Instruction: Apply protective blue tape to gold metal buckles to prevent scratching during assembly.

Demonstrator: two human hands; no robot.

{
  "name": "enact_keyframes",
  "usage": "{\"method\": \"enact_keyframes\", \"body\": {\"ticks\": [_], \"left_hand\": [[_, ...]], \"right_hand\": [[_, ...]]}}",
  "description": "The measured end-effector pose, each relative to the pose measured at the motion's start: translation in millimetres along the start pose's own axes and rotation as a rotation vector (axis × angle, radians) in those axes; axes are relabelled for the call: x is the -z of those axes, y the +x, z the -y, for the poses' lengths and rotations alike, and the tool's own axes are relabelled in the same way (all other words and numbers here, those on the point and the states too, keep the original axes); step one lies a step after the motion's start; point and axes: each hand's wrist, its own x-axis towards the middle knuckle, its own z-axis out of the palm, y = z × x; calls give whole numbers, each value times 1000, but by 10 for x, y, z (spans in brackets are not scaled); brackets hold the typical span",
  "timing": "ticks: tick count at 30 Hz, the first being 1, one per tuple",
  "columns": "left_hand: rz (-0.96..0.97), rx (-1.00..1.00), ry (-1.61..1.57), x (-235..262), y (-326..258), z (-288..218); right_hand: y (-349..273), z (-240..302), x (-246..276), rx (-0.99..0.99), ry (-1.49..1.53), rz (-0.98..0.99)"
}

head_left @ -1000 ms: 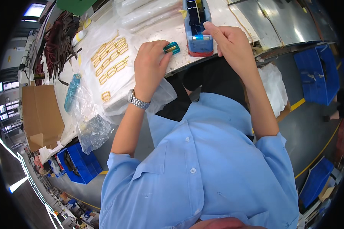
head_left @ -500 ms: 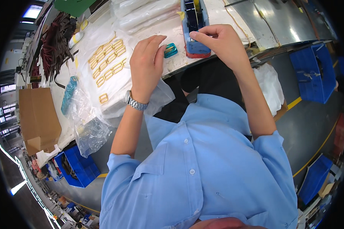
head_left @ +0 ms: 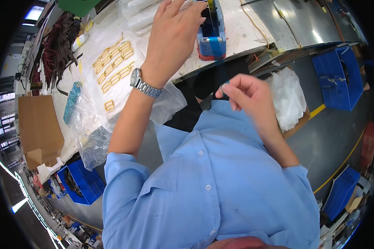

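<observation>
My left hand [head_left: 176, 39] reaches over the bench to the blue tape dispenser [head_left: 212, 43]; its thumb and forefinger meet the dispenser's left side near the roll, and the other fingers stretch out. In front of my body, my right hand [head_left: 251, 95] is closed in a pinch on the end of a strip of blue tape [head_left: 221, 70]. That see-through strip runs from the dispenser's front edge down toward my fingers. Several gold-coloured metal slide buckles [head_left: 116, 62] lie in rows on white sheeting left of my left hand, with a single gold buckle [head_left: 109, 105] nearer me.
Long clear plastic packs [head_left: 139, 16] lie behind the buckles. A teal wrapped bundle [head_left: 72, 101], clear bag [head_left: 93, 141] and cardboard box [head_left: 39, 128] are at the left. Dark straps [head_left: 60, 50] hang at the far left. Blue bins [head_left: 340, 79] and a white bag [head_left: 289, 97] stand right.
My right hand has drawn tape from the dispenser toward my body. My left hand has moved forward and right onto the dispenser. The small teal-wrapped bundle beside it is now out of sight.
</observation>
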Motion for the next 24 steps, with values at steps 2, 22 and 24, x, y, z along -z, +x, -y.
{"method": "enact_keyframes", "body": {"ticks": [2, 22, 24], "left_hand": [[-22, 10, -5, -48, -11, -17], [171, 851, 131, 1426, -1723, 642], [211, 755, 196, 1405, -2001, 535]], "right_hand": [[-113, -301, 58, -32, 5, -17], [-165, -450, 48, -86, -45, 77], [-139, -480, 74, -89, -50, 79]]}}
